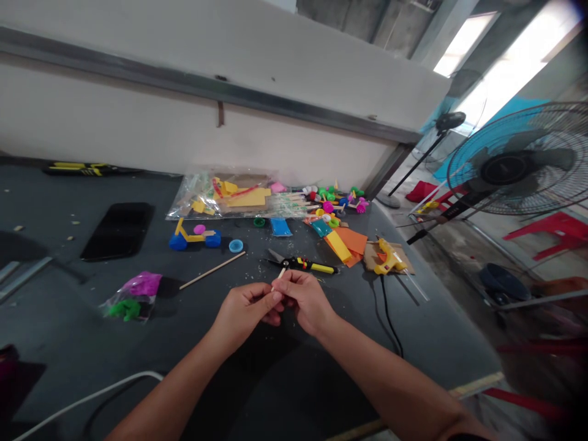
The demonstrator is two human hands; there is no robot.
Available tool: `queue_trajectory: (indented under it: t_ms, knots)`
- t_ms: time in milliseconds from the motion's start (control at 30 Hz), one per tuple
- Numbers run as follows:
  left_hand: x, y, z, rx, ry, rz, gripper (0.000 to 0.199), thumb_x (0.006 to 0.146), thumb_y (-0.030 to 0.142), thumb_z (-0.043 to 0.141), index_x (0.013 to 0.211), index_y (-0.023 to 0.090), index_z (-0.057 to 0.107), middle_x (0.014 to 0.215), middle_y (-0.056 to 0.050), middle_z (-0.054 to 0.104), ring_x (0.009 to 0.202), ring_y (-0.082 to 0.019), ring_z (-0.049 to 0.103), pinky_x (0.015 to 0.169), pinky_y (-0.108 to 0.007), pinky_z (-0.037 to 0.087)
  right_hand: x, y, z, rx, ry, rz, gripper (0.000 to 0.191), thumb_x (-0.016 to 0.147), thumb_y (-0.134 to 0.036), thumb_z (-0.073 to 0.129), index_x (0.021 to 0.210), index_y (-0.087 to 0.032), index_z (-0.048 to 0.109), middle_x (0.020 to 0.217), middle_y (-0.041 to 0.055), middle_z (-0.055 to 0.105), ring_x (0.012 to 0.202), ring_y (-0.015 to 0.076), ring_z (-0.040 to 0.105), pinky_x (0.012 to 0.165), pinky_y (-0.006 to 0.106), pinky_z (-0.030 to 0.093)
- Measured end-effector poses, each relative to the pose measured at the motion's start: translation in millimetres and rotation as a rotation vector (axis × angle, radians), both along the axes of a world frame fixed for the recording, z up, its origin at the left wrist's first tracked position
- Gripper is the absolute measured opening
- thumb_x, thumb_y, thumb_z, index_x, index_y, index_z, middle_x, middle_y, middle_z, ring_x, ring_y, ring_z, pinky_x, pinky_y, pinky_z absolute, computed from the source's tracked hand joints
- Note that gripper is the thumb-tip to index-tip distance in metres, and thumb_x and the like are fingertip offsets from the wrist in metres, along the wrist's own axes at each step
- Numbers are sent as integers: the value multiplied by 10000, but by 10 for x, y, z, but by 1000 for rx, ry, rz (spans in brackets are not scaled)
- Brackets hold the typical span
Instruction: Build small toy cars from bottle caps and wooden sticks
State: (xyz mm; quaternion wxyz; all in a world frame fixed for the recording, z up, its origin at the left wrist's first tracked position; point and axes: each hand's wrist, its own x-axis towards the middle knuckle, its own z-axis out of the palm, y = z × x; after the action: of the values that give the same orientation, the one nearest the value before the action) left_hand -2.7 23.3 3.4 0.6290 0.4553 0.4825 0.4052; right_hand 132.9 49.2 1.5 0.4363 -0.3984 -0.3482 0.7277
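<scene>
Close together over the dark table, my left hand (257, 304) and my right hand (301, 297) both pinch a short wooden stick (281, 274). Its pale tip pokes up between the fingers, and the rest is hidden by them. Just beyond my hands lie pruning shears (307, 264) with yellow and black handles, blades pointing left. A longer wooden stick (212, 270) rests on the table to the left. Behind it stand a small blue and yellow toy vehicle (195, 237) with a pink ball on it and a blue bottle cap (236, 246).
A yellow glue gun (389, 260) with a black cord lies at the right on cardboard. Coloured clay packets (280, 227), a clear plastic bag (229, 195) and small coloured pieces line the back. A phone (118, 231) and a bag of clay (142, 285) lie left. A fan (505, 165) stands right.
</scene>
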Motion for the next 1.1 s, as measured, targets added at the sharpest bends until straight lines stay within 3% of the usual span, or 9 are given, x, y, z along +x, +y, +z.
queue_trajectory:
  t_ms: [200,500,800,900,967,1033,1100]
  knots:
    - [-69,9,24,2,-119,67,220,753,357,638,721,143,678,593,1,627,482,-103,577,522,-244,527,19,-25,58,26,65,58,250,707,-391,680,759,-147,688,614,-6,553,514,59,410,440,188,258]
    - [-71,4,-15,-3,-178,49,210,741,339,648,694,137,673,566,-8,618,456,-106,557,514,-267,533,39,-14,56,170,-60,35,194,681,-312,704,808,-168,731,643,12,623,514,66,435,444,203,252]
    - [-33,-17,113,105,107,35,301,753,392,595,572,153,611,519,2,583,469,-112,558,480,-217,448,31,9,60,196,-201,36,196,672,-357,696,719,-166,705,553,-17,568,459,64,377,435,205,268]
    - [-71,-5,106,128,108,78,290,776,371,565,579,159,593,493,15,549,446,-93,514,464,-203,408,184,125,136,369,-494,125,285,763,-436,591,839,-185,703,681,15,625,555,104,478,523,234,369]
    - [-116,10,94,129,83,167,282,786,353,546,575,167,568,472,30,499,441,-89,501,448,-197,383,337,222,167,620,-846,112,345,762,-476,591,969,-213,675,878,47,646,778,163,550,711,292,421]
    - [-163,21,92,149,47,247,290,797,340,526,558,175,531,475,42,440,457,-89,503,455,-196,384,470,297,150,787,-1220,137,595,667,-550,663,1154,-218,582,1123,97,578,1058,262,484,881,388,371]
    - [-198,24,102,190,3,281,308,811,336,502,545,181,496,497,46,396,485,-92,502,498,-206,416,541,335,87,798,-1504,230,808,591,-591,700,1263,-199,479,1222,143,508,1144,330,417,916,460,333]
